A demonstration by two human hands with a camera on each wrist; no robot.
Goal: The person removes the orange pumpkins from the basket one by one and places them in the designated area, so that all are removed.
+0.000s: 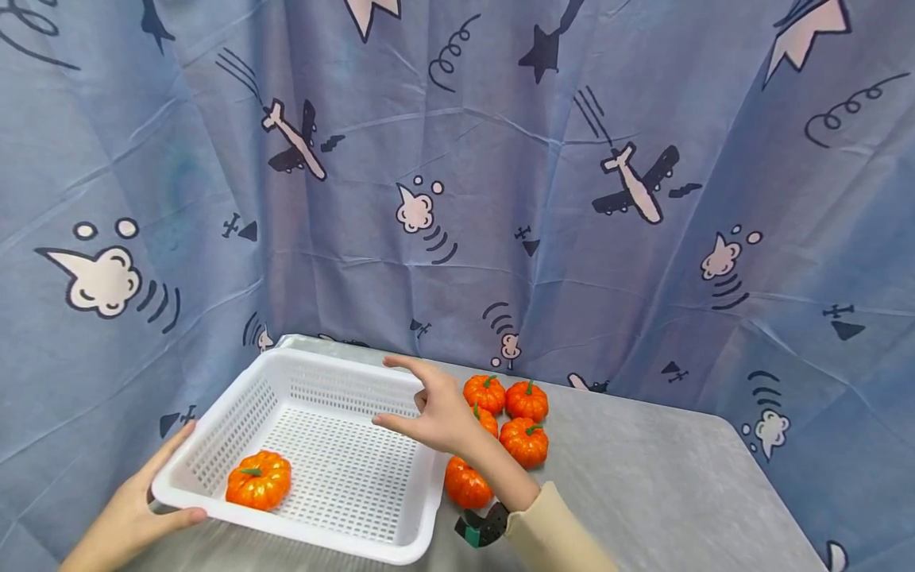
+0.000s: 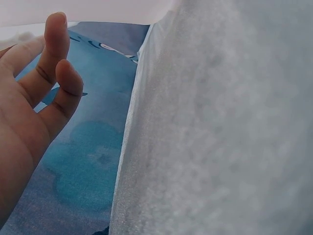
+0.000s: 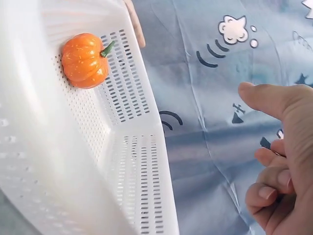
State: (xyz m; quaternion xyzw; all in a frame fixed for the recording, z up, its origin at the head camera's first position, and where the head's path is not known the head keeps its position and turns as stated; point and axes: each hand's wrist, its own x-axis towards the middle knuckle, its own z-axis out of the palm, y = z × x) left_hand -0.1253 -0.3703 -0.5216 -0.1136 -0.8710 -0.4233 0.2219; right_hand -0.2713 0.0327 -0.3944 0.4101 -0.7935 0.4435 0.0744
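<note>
A white perforated plastic basket sits at the left of the grey table. Inside, near its front left corner, lies a small orange pumpkin with a green stem. My left hand holds that corner, thumb along the front and fingers along the left side. In the left wrist view, part of the left hand shows below the pale basket edge. Above the basket's right side is my right hand, holding nothing, with thumb and index finger spread apart. The right wrist view shows the right hand's other fingers bent.
Several more small pumpkins cluster on the table just right of the basket, some partly hidden by the right hand and forearm. A blue patterned curtain hangs behind and left of the table.
</note>
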